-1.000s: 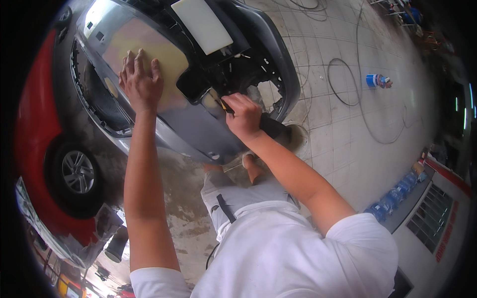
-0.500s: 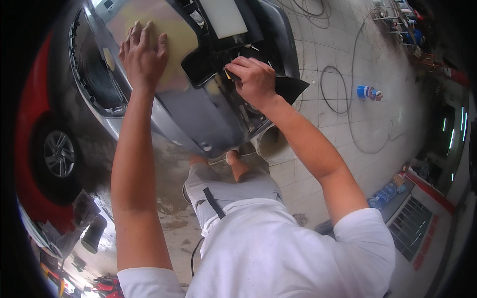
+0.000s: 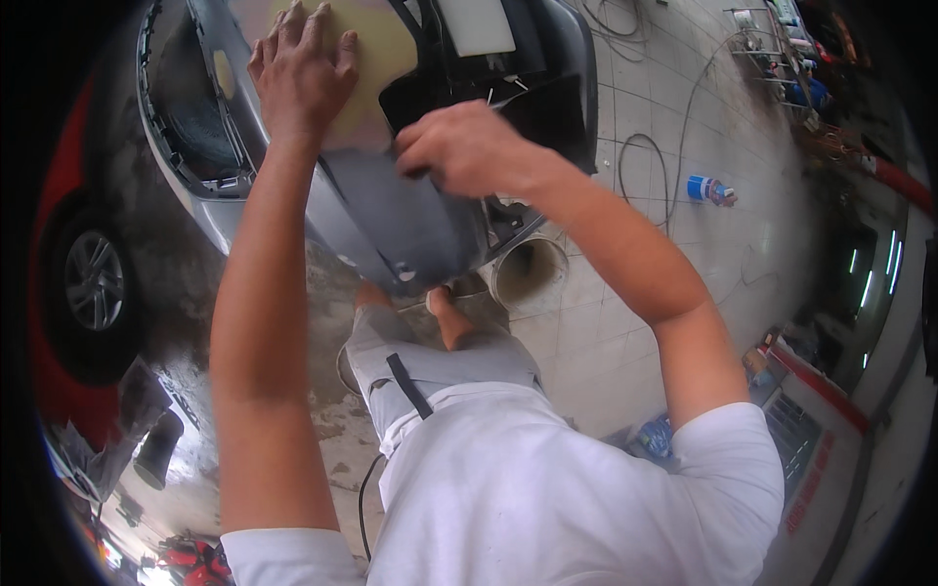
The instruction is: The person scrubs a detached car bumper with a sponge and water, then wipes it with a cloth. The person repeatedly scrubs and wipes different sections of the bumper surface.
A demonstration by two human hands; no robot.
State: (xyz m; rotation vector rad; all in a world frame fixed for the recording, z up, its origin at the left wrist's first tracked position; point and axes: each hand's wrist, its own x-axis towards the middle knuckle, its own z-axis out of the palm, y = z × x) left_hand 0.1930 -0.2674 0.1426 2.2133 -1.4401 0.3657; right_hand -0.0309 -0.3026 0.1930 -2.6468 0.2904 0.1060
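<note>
In front of me is a grey car bumper (image 3: 376, 215) with a yellowish filler patch (image 3: 383, 59) on its upper face. My left hand (image 3: 305, 83) lies on that patch, palm down with its fingers stretched out. Just right of it, over the edge of the dark recess (image 3: 410, 103), my right hand (image 3: 459, 146) is curled closed and slightly smeared by motion. A small dark shape shows at its fingertips, too blurred to name. A pale rectangular panel (image 3: 476, 24) sits near the bumper's far end.
A bucket (image 3: 528, 273) stands beside the bumper's near right end. On the tiled floor lie a blue can (image 3: 708, 190) and a dark hose (image 3: 645, 161). A red car (image 3: 54, 371) with its wheel (image 3: 95, 280) is at left; a loaded rack (image 3: 777, 59) stands at far right.
My right hand has moved left, from the bumper's dark right side toward its grey face. The black flap beside it no longer shows. My left hand stays on the patch; the view has shifted.
</note>
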